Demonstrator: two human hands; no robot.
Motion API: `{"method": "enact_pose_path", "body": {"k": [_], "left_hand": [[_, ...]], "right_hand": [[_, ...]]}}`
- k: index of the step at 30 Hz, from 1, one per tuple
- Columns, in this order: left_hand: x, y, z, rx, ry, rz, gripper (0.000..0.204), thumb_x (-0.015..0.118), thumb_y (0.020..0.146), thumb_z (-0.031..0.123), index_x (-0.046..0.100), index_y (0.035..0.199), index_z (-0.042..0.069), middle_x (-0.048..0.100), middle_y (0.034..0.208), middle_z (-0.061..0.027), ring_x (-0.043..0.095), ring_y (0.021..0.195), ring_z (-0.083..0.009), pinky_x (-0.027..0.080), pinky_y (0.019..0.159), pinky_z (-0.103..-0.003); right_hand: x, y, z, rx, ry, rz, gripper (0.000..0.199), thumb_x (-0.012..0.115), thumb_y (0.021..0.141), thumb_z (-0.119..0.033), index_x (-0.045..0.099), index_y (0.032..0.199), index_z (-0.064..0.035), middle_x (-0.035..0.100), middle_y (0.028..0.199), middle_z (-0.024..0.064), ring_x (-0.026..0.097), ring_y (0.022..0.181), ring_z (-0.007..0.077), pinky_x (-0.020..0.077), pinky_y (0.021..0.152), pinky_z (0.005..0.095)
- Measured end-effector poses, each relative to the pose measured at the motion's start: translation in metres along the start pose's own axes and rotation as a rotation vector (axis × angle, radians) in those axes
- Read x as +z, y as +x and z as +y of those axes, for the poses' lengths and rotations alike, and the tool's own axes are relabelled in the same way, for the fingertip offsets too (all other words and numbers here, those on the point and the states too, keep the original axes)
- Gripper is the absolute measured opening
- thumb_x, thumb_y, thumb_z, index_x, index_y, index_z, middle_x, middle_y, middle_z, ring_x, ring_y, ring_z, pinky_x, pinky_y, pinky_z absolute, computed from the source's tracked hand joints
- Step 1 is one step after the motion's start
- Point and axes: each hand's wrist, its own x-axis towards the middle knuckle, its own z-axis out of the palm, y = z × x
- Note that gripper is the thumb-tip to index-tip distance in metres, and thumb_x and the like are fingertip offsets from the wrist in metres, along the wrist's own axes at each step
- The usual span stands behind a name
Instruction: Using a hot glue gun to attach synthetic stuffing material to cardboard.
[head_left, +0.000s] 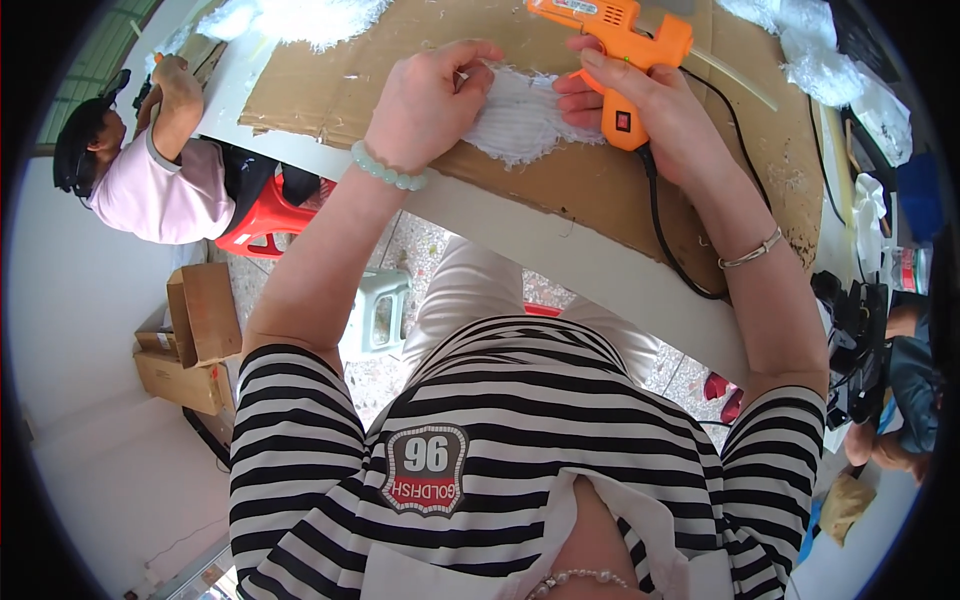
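An orange glue gun (622, 100) with a red switch and a black cord sits in my right hand (665, 105). Its nozzle end points up and to the left, toward the far side. The outer fingers of that hand reach past the handle to the right edge of a white ribbed piece of cloth (520, 115) with frayed edges, which lies flat. At the cloth's left edge is my left hand (425, 105), its fingers curled in and thumb near the index finger. What those fingertips hold, if anything, cannot be made out.
Beneath the work lies a brown cardboard sheet (330, 85) on a white table (570, 255). Clear plastic-like bundles (310, 20) sit at the far corners. To the left, another person (165, 190) sits on a red stool (265, 225). Cardboard boxes (195, 335) stand lower left.
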Motion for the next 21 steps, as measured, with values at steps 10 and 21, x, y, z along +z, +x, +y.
{"method": "enact_pose_path", "body": {"k": [10,21], "left_hand": [[0.002,-0.012,-0.001,-0.015,-0.04,0.128,0.03,0.07,0.089,0.002,0.069,0.118,0.003,0.073,0.097,-0.0058,0.067,0.076,-0.01,0.055,0.071,-0.025],[0.002,-0.011,0.0,-0.001,0.019,0.183,0.029,0.073,0.083,0.003,0.07,0.112,0.004,0.069,0.08,-0.0051,0.065,0.069,-0.0153,0.053,0.063,-0.029]], "right_hand": [[-0.006,0.001,0.007,-0.02,0.032,-0.033,0.046,0.066,0.097,-0.035,0.059,0.13,-0.0029,0.07,0.106,0.0154,0.07,0.094,0.0216,0.0581,0.083,0.0329],[-0.009,0.001,0.011,-0.05,0.036,-0.063,0.043,0.064,0.098,-0.032,0.059,0.13,-0.0031,0.069,0.106,0.0151,0.07,0.094,0.0208,0.0578,0.084,0.0329]]}}
